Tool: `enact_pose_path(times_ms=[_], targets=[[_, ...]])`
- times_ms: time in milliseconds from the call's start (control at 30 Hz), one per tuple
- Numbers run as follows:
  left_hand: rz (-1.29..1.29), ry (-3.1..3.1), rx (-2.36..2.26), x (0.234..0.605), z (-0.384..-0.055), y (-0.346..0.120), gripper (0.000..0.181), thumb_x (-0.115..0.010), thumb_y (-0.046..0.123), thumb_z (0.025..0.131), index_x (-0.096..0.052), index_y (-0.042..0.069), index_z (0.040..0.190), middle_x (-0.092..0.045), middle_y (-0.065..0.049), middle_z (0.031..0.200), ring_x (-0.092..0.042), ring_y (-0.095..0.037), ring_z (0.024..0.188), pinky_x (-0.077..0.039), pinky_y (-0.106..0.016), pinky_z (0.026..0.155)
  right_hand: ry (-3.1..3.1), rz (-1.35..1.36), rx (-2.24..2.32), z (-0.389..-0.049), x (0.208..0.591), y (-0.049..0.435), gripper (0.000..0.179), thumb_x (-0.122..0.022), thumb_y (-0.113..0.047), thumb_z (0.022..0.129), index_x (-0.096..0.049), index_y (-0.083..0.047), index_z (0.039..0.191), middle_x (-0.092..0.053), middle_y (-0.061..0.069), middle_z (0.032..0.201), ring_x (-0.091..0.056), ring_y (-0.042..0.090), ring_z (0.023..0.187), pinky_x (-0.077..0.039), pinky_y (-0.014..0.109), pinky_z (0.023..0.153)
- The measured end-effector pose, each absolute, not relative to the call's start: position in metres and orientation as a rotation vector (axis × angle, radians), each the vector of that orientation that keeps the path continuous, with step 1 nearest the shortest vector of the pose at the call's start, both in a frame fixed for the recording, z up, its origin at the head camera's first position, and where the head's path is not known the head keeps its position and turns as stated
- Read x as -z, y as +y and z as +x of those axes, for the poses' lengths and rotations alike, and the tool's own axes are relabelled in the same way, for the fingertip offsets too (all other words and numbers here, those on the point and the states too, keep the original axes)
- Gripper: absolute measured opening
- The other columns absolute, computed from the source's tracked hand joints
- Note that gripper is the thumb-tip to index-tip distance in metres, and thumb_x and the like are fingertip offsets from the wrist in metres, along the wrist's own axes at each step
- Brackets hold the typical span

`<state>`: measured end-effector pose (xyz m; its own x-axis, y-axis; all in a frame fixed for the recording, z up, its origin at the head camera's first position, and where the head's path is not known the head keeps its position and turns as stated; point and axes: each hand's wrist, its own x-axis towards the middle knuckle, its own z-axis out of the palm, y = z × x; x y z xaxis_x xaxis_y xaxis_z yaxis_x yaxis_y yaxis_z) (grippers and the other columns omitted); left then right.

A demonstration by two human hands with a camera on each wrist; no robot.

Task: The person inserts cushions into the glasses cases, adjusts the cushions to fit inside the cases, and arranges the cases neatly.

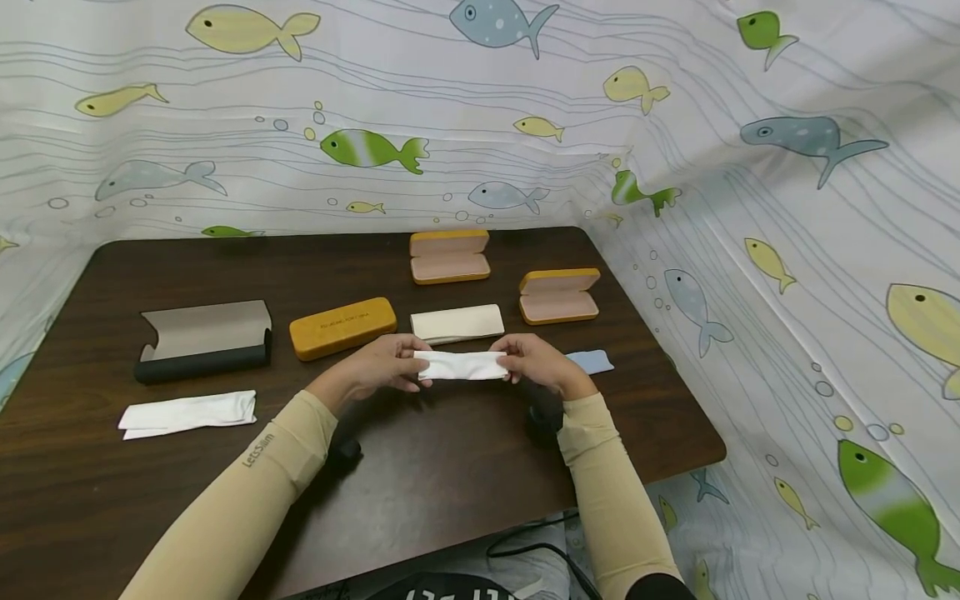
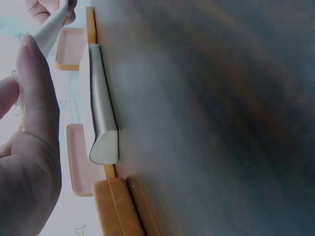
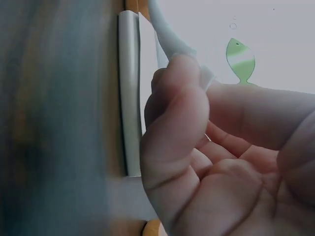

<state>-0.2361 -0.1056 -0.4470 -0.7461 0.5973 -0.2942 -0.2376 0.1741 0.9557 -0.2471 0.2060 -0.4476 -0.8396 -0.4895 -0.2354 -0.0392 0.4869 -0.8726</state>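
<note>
Between both hands a folded white cloth (image 1: 461, 365) is stretched in a flat strip above the table. My left hand (image 1: 378, 364) pinches its left end between thumb and fingers, and my right hand (image 1: 536, 362) pinches the right end the same way. In the right wrist view the cloth's edge (image 3: 170, 34) runs up from the thumb and fingertip. Just behind the cloth lies a cream glasses case (image 1: 457, 323), whose wedge-shaped end (image 2: 104, 150) shows in the left wrist view. A light blue cloth (image 1: 591, 361) lies on the table, partly hidden by the right hand.
A closed mustard case (image 1: 343, 328) lies left of the cream one. Two open mustard cases with pink linings, one at the back (image 1: 450, 268) and one at the right (image 1: 558, 308), stand farther off. At left are an open black case (image 1: 202, 367) and another folded white cloth (image 1: 187, 415).
</note>
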Motion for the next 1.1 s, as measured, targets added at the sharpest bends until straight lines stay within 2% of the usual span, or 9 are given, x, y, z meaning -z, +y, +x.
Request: enact_pose_path(times_ms=[200,467,700,933,1100], targets=[[0.332,1.788,-1.674,0.442,-0.242,-0.108,0.033,-0.056,0.008,0.105,-0.048,-0.006,0.133,-0.068,-0.012,0.107,-0.071,-0.019,0.090,-0.060,-0.030,0.077,2.303,-0.452,1.289,-0.260,0.440,0.205,0.021,-0.056,-0.006,0.105,-0.064,0.002,0.123,-0.062,0.012,0.090,-0.064,0.030,0.078,-0.057,0.042,0.073],[0.306,1.791,-1.697,0.438,-0.253,-0.108,0.034,-0.058,0.008,0.104,-0.049,-0.005,0.133,-0.066,-0.012,0.109,-0.071,-0.021,0.092,-0.061,-0.030,0.076,2.269,-0.452,1.328,-0.277,0.435,0.204,0.020,-0.055,-0.005,0.105,-0.064,0.004,0.121,-0.063,0.013,0.089,-0.062,0.023,0.073,-0.057,0.044,0.072],[0.295,1.770,-1.711,0.439,-0.262,-0.108,0.038,-0.057,0.009,0.105,-0.045,-0.007,0.137,-0.064,-0.012,0.111,-0.071,-0.020,0.093,-0.061,-0.031,0.077,2.249,-0.444,1.336,-0.291,0.435,0.203,0.020,-0.056,-0.006,0.104,-0.064,0.003,0.121,-0.063,0.013,0.088,-0.061,0.021,0.073,-0.057,0.037,0.071],[0.283,1.760,-1.736,0.434,-0.275,-0.107,0.040,-0.055,0.008,0.105,-0.042,-0.008,0.140,-0.062,-0.013,0.112,-0.070,-0.020,0.093,-0.061,-0.032,0.079,2.234,-0.401,1.349,-0.308,0.427,0.200,0.024,-0.055,-0.007,0.105,-0.062,0.003,0.126,-0.063,0.014,0.093,-0.062,0.026,0.078,-0.056,0.048,0.079],[0.261,1.789,-1.745,0.430,-0.286,-0.109,0.039,-0.054,0.009,0.106,-0.043,-0.009,0.139,-0.063,-0.013,0.113,-0.070,-0.020,0.093,-0.061,-0.033,0.080,2.213,-0.347,1.382,-0.321,0.425,0.194,0.025,-0.055,-0.006,0.105,-0.062,0.004,0.126,-0.062,0.014,0.096,-0.061,0.022,0.077,-0.055,0.045,0.080]])
